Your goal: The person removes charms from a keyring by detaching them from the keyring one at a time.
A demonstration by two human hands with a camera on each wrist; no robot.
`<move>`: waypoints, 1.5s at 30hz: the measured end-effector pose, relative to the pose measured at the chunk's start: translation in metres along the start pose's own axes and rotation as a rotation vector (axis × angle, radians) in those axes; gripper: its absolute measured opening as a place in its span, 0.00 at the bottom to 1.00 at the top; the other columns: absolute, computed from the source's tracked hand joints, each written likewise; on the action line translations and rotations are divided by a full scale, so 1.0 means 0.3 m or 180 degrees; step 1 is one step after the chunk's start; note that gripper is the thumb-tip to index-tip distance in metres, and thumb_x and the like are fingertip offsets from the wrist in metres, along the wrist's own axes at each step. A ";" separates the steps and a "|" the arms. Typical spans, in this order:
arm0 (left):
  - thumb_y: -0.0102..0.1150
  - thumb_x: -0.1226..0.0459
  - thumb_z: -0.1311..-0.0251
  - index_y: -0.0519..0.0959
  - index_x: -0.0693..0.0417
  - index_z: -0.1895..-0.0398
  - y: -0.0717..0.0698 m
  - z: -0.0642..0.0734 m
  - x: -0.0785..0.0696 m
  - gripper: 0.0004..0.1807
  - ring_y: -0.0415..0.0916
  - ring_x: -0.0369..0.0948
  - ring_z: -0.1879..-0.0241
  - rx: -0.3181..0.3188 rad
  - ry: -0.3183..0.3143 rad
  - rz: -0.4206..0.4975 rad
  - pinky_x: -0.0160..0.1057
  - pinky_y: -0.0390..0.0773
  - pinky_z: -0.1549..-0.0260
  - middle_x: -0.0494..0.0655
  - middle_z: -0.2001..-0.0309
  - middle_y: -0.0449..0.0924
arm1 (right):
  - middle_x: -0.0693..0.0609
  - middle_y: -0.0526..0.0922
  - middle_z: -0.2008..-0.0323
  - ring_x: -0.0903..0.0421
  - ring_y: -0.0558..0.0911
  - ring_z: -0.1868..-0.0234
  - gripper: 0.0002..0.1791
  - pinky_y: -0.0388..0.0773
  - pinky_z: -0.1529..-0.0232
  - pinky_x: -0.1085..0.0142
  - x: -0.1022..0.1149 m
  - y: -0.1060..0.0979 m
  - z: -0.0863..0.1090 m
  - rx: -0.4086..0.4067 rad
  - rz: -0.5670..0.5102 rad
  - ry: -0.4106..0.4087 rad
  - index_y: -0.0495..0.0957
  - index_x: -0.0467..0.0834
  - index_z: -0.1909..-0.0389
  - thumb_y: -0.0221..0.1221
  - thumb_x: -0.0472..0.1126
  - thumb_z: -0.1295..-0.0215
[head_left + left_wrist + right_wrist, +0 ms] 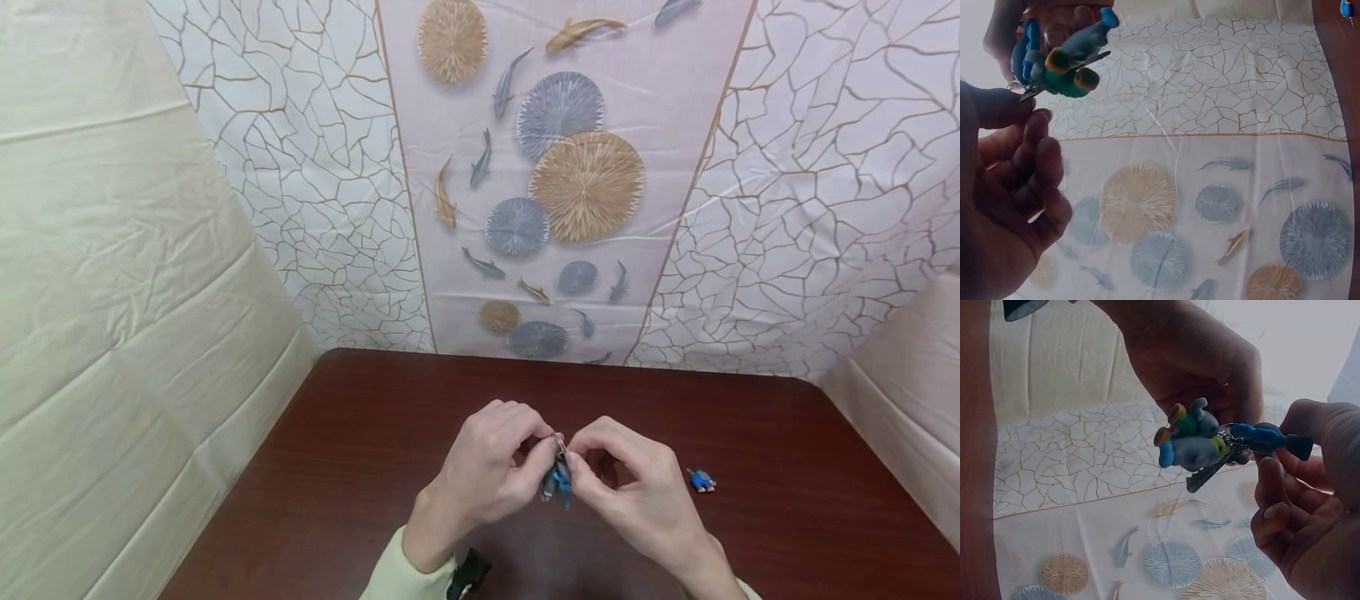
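Over the table, a thin metal key ring (561,444) is between the two hands, with a bunch of small figurine charms (557,483) hanging below it. My left hand (491,462) pinches the ring between thumb and index finger. From the other side, my right hand (637,483) pinches it with thumb and fingertips. The right wrist view shows a grey figurine (1191,453) with a blue tip, a green one with orange feet (1188,425), and a blue piece (1266,437) near the right thumb. Fingers partly hide the ring.
A separate small blue figurine charm (702,481) lies on the dark wooden table (360,467), right of the right hand. A black object (468,573) is at the left sleeve. Patterned cloth (345,167) hangs behind the table, with cream padded panels at the sides.
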State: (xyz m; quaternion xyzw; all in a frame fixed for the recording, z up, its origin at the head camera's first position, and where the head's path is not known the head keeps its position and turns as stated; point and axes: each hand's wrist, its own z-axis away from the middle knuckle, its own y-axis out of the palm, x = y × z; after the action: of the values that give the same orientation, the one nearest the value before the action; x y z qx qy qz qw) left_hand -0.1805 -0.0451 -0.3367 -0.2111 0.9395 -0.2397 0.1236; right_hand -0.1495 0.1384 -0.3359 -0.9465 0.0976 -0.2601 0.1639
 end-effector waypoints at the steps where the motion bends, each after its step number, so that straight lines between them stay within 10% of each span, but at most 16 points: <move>1: 0.60 0.68 0.44 0.79 0.48 0.73 -0.001 0.000 0.000 0.05 0.70 0.29 0.77 0.0036 -0.0008 -0.0001 0.24 0.68 0.70 0.33 0.77 0.76 | 0.59 0.76 0.74 0.69 0.70 0.76 0.20 0.64 0.81 0.77 0.000 -0.001 0.001 0.0004 0.0002 0.0003 0.77 0.48 0.71 0.64 0.19 0.56; 18: 0.63 0.69 0.43 0.80 0.52 0.70 0.003 -0.015 -0.006 0.03 0.74 0.33 0.71 -0.0136 0.0459 -0.0213 0.26 0.70 0.67 0.38 0.71 0.79 | 0.59 0.76 0.73 0.69 0.70 0.75 0.20 0.65 0.81 0.76 -0.003 -0.016 0.008 0.0077 -0.0010 0.0081 0.77 0.49 0.70 0.64 0.19 0.54; 35: 0.64 0.67 0.44 0.81 0.45 0.72 0.007 0.007 -0.015 0.06 0.68 0.28 0.78 0.0009 -0.0474 0.0300 0.19 0.64 0.71 0.32 0.74 0.83 | 0.59 0.77 0.74 0.68 0.71 0.76 0.20 0.66 0.81 0.77 -0.006 -0.012 0.004 0.0085 -0.0091 0.0189 0.78 0.49 0.70 0.65 0.20 0.52; 45: 0.63 0.67 0.42 0.81 0.50 0.65 -0.003 -0.007 -0.005 0.04 0.75 0.32 0.68 0.0083 0.0113 0.0100 0.25 0.71 0.63 0.36 0.68 0.82 | 0.58 0.78 0.73 0.67 0.71 0.75 0.20 0.66 0.80 0.76 -0.016 -0.029 0.005 0.0294 -0.0287 0.0107 0.78 0.48 0.69 0.63 0.18 0.51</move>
State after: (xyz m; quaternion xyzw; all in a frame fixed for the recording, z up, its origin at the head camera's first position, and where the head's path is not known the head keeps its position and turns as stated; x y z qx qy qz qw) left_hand -0.1797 -0.0443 -0.3342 -0.1905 0.9415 -0.2536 0.1134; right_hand -0.1517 0.1481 -0.3361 -0.9369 0.0455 -0.2873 0.1938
